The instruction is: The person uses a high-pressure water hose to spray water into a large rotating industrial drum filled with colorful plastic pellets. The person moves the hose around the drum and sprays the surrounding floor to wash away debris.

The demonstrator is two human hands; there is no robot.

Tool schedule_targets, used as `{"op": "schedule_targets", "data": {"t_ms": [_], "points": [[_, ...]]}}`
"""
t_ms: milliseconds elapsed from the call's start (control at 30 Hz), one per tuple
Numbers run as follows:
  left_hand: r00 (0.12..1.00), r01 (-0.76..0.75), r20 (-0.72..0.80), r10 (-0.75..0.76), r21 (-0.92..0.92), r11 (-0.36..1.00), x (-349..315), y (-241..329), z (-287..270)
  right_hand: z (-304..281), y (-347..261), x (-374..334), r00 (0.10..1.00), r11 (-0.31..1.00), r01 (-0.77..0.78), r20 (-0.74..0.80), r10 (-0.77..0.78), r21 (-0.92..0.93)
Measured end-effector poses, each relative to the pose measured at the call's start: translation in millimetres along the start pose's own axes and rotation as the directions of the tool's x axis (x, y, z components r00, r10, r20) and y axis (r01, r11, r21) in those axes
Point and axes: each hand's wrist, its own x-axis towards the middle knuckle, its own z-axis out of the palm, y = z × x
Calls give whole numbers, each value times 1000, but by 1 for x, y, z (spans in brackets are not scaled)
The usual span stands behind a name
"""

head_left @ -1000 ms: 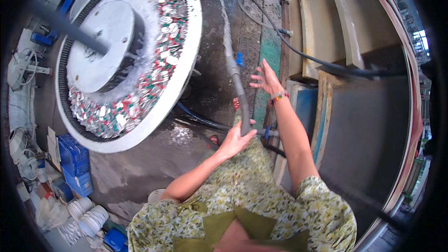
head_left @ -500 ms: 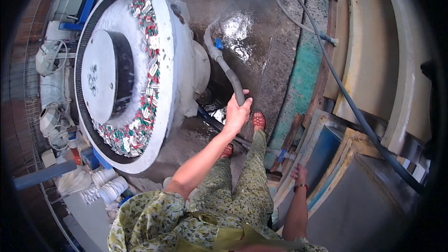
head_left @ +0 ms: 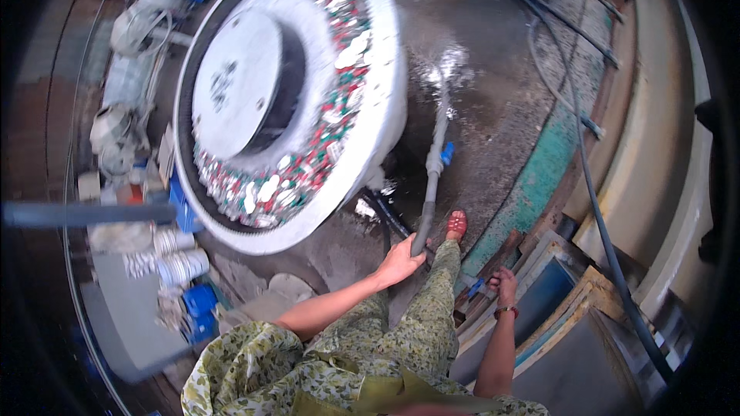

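My left hand (head_left: 401,263) is wrapped round a dark grey hose (head_left: 425,223). The hose runs into a lighter grey pipe (head_left: 435,163) with a blue valve handle (head_left: 447,153). Water (head_left: 442,112) streams from the pipe's far end onto the wet floor. To the left stands a large white round tub (head_left: 389,69) with a raised round centre (head_left: 237,81). Many small red, green and white pieces (head_left: 316,158) lie in its ring-shaped trough. My right hand (head_left: 503,285) hangs low beside leaning panels, fingers loosely bent, with nothing seen in it.
Framed panels (head_left: 566,339) lean on the right, near a long dark hose (head_left: 597,200) and pale curved tanks (head_left: 617,162). A green strip (head_left: 524,177) edges the floor. White stacked buckets (head_left: 183,267) and blue containers (head_left: 200,312) stand at lower left.
The view has turned, so the tub sits further right. My left hand and the hose are lower in view, and the hose now points more straight ahead. My right hand has moved slightly.
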Motion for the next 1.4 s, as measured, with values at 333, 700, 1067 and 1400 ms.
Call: {"op": "schedule_targets", "data": {"t_ms": [333, 700, 1067, 1400], "points": [[992, 117, 35, -119, 47, 992, -199, -279, -77, 114, 50, -45, 996, 908, 76, 73, -50, -412], [602, -120, -735, -314, -471, 874, -392, -498, -204, 290, 162, -178, 947, 235, 269, 301, 115, -934], [609, -627, -717, -338, -697, 349, -446, -572, -395, 424, 235, -163, 933, 147, 230, 261, 249, -962], [772, -613, -588, -244, -789, -37, -402, -612, -551, 607, 255, -217, 923, 376, 284, 357, 142, -882]]}}
